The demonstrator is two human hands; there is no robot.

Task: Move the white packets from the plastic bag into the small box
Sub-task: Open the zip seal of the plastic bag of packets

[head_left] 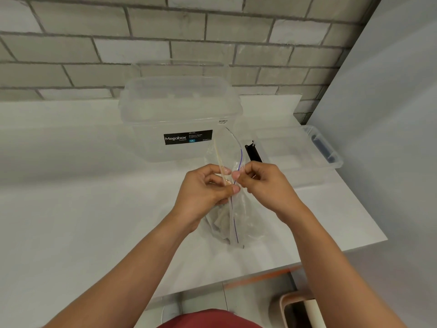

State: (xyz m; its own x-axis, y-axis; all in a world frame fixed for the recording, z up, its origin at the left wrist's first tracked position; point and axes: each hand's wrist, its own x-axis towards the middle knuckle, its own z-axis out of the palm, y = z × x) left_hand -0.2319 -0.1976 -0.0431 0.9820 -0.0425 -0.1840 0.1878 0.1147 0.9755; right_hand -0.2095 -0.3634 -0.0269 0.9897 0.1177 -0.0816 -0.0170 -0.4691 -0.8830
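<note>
Pinching plastic bag [247, 221] top with left hand [206, 188] | pinching other side with right hand [266, 184] | white packets [221, 224] low inside | small box [305, 171] near, at right

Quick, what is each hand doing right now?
Left hand: closed, pinching one side of the zip-top plastic bag at its mouth.
Right hand: closed, pinching the other side of the same bag.
</note>
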